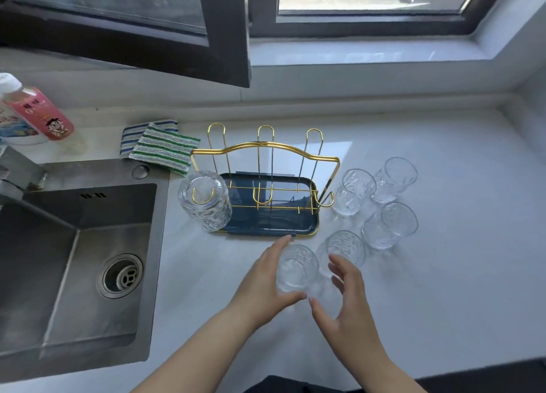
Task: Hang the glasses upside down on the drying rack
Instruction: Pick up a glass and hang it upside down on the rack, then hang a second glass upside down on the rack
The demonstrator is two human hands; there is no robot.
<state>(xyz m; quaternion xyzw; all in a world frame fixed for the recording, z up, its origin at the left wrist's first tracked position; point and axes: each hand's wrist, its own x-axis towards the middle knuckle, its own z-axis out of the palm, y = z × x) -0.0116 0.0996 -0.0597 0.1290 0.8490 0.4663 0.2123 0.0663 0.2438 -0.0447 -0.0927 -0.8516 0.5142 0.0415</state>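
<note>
Glass tumbler [297, 267] is gripped by the left hand [266, 277], open right hand [348, 304] ready to help invert it for the rack [266, 153].

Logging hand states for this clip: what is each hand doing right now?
Left hand: closed around a glass, holding it.
Right hand: open, empty, beside that glass.

One clear glass [204, 200] hangs upside down on the gold drying rack [266, 179]; five glasses [384, 203] stand upright nearby.
</note>
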